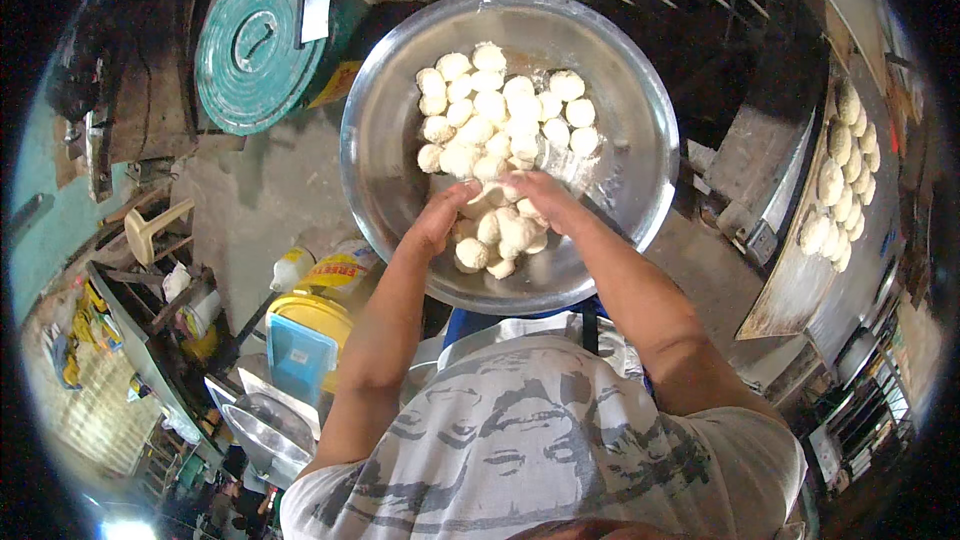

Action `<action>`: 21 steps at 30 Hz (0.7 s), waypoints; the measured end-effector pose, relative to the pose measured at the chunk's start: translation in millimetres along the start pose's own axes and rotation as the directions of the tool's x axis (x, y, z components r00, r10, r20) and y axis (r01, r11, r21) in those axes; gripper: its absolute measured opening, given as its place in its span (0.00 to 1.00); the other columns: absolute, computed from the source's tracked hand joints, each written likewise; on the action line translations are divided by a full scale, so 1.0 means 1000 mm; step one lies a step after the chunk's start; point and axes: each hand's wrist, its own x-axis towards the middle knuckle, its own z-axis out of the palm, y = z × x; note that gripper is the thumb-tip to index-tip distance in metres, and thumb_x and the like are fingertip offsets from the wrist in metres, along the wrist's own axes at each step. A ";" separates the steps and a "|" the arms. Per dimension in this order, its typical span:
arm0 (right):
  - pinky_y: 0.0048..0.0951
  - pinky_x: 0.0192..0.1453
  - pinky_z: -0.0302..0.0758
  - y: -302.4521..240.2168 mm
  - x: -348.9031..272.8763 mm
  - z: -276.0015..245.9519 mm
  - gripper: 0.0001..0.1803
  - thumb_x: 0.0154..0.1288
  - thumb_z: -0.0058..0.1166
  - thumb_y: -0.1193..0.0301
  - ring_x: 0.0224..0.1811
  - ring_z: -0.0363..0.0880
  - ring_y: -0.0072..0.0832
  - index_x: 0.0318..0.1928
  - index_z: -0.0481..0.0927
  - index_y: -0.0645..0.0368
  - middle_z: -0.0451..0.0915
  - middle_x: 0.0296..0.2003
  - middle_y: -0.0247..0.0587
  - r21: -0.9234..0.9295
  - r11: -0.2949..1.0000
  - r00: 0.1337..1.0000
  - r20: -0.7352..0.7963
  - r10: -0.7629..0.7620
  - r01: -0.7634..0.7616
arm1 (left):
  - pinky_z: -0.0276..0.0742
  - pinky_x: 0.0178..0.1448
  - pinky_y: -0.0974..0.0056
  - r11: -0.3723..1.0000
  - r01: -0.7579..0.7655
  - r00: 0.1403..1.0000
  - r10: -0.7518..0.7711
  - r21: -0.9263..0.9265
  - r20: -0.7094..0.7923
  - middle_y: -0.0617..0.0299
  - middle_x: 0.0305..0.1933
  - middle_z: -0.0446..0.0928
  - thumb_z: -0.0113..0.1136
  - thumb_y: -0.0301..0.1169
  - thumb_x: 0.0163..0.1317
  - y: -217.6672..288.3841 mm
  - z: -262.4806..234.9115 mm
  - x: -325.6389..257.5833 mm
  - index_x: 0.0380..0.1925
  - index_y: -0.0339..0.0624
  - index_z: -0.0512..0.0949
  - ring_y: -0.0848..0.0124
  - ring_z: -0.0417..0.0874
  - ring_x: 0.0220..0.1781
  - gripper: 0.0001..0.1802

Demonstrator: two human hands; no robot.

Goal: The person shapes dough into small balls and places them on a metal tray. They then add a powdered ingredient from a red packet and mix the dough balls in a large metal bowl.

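Note:
A wide steel bowl (400, 170) in front of me holds several white floured dough balls (505, 110). Both my hands reach into its near side. My left hand (440, 215) cups the left edge of a small cluster of dough balls (500, 238), fingers curled around it. From the right, my right hand (545, 200) presses down over the same cluster. The dough between the palms is partly hidden, so how many pieces each hand holds cannot be made out.
A green lidded drum (262, 40) stands at the back left. A yellow container with a blue lid (310, 335) and a bottle (290, 268) sit left of me. A board with several shaped dough pieces (845, 175) lies at the right. A second steel bowl (265, 430) is at lower left.

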 end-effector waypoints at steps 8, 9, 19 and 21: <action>0.47 0.57 0.78 -0.101 -0.014 -0.055 0.20 0.63 0.60 0.64 0.51 0.81 0.51 0.54 0.82 0.56 0.82 0.46 0.54 -0.885 0.450 0.447 -0.356 -0.821 0.121 | 0.77 0.45 0.67 0.796 -0.369 0.818 0.523 0.480 -0.239 0.60 0.41 0.82 0.70 0.33 0.62 0.007 -0.015 -0.023 0.57 0.33 0.76 0.72 0.81 0.41 0.26; 0.47 0.59 0.77 -0.102 -0.003 -0.058 0.20 0.63 0.60 0.65 0.52 0.80 0.51 0.55 0.81 0.56 0.81 0.47 0.55 -0.929 0.360 0.511 -0.270 -0.816 0.082 | 0.78 0.45 0.66 0.820 -0.280 0.841 0.460 0.499 -0.284 0.59 0.40 0.82 0.70 0.33 0.61 0.004 -0.017 -0.020 0.56 0.32 0.77 0.71 0.81 0.40 0.25; 0.45 0.57 0.78 -0.092 0.018 -0.079 0.26 0.52 0.70 0.65 0.51 0.83 0.50 0.52 0.77 0.57 0.84 0.47 0.51 -0.818 0.568 0.750 -0.321 -0.578 0.087 | 0.68 0.65 0.45 0.087 -0.292 0.389 0.921 0.953 0.035 0.49 0.56 0.77 0.66 0.36 0.59 0.082 0.078 0.053 0.52 0.46 0.80 0.50 0.75 0.60 0.20; 0.44 0.55 0.78 -0.077 0.010 -0.073 0.27 0.50 0.72 0.63 0.50 0.84 0.50 0.50 0.77 0.57 0.84 0.47 0.51 -0.722 0.679 0.718 -0.404 -0.567 0.130 | 0.62 0.68 0.43 0.035 -0.205 0.550 0.831 0.978 0.085 0.52 0.59 0.76 0.68 0.40 0.57 0.090 0.089 0.064 0.51 0.48 0.80 0.54 0.73 0.63 0.22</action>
